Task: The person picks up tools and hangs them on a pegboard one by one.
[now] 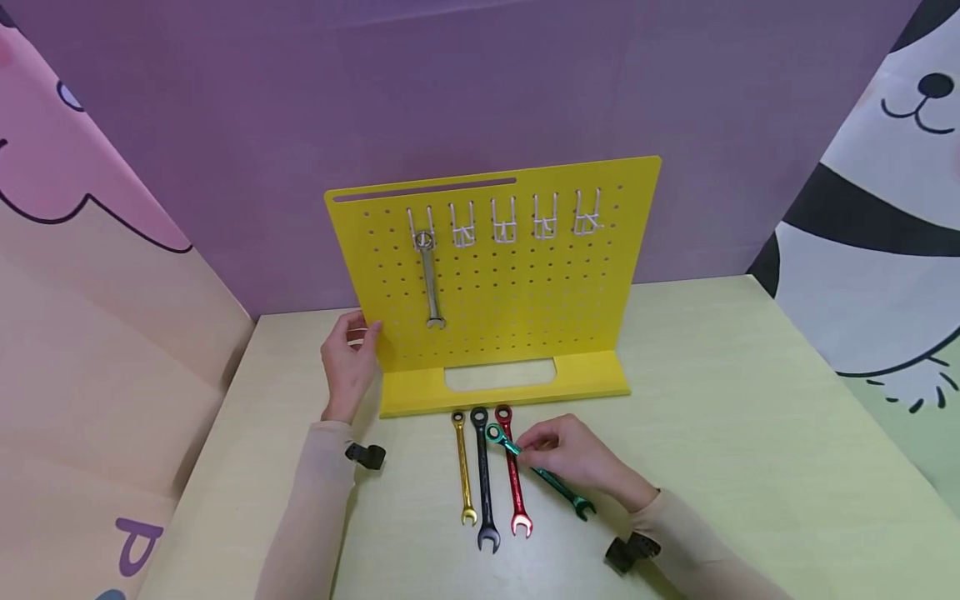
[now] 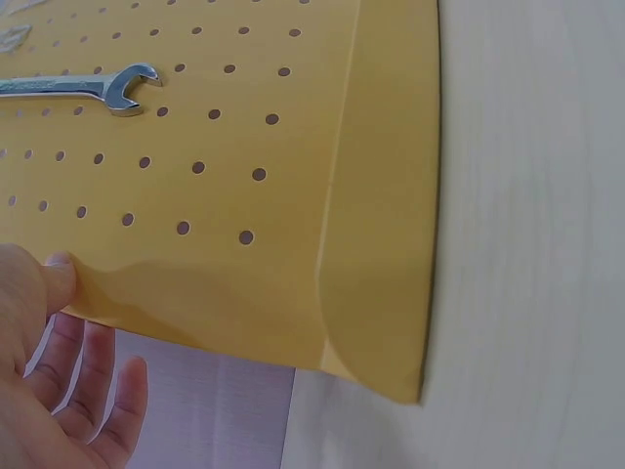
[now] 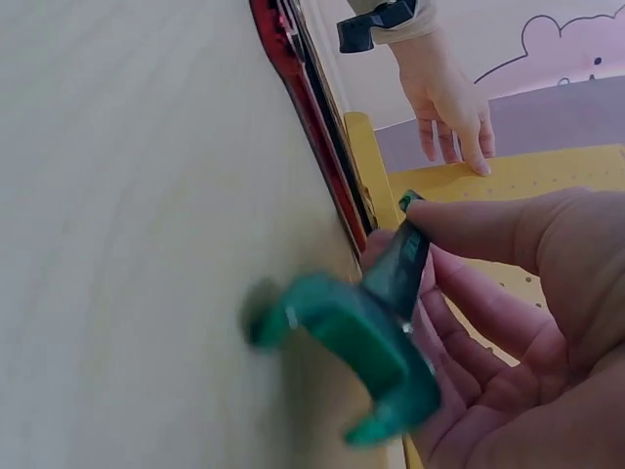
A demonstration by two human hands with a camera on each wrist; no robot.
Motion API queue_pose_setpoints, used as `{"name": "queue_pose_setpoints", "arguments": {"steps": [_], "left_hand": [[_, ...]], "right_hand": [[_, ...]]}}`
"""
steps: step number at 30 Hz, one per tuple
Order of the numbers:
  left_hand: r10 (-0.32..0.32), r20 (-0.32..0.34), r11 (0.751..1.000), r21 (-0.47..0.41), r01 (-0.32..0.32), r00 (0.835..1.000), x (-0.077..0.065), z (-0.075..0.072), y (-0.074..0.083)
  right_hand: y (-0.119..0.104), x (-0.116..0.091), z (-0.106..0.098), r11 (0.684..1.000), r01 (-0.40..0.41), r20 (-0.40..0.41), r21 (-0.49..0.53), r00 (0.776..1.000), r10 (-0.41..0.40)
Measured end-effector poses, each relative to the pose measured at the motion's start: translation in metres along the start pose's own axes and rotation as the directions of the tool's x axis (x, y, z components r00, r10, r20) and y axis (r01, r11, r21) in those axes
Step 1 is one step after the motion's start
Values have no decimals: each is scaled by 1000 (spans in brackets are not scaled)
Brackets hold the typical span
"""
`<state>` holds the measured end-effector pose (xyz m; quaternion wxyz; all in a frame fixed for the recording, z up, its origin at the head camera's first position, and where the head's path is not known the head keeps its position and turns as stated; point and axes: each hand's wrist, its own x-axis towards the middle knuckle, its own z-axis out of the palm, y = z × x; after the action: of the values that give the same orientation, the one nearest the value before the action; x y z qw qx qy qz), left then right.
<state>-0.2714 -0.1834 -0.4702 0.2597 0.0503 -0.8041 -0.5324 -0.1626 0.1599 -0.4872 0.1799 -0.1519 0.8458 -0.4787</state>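
My right hand (image 1: 573,450) pinches a green combination wrench (image 1: 558,485) between thumb and fingers near mid-handle. Its ring end overlaps a red wrench (image 1: 514,479) in the head view; the open end (image 3: 361,352) looms close in the right wrist view. Left of the red one lie a black wrench (image 1: 483,479) and a gold wrench (image 1: 464,471). My left hand (image 1: 351,362) holds the left edge of a yellow pegboard (image 1: 510,308), thumb (image 2: 61,281) on the front, other fingers behind. A silver wrench (image 1: 431,283) hangs by its ring from the leftmost hook.
Several white wire hooks (image 1: 504,232) line the upper part of the pegboard, the four right of the silver wrench bearing nothing. The board stands on a pale wooden table (image 1: 720,433) before a purple backdrop (image 1: 480,92). Cameras are strapped to both wrists.
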Motion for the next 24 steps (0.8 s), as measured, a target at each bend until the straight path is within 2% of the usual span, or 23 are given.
{"name": "queue_pose_setpoints", "arguments": {"steps": [6,16,24], "left_hand": [[0,5,1000,-15,0,1000,1,-1,0],[-12,8,1000,-10,12,1000,-1,-1,0],[-1,-4,1000,-20,1,1000,0,0,-1]], "right_hand": [[-6,-2,-2,998,-18,3,59,1000,18],[-8,-3,-3,984,-44,-45,171,998,52],[-13,-4,-6,984,-42,-103,173,993,60]]}}
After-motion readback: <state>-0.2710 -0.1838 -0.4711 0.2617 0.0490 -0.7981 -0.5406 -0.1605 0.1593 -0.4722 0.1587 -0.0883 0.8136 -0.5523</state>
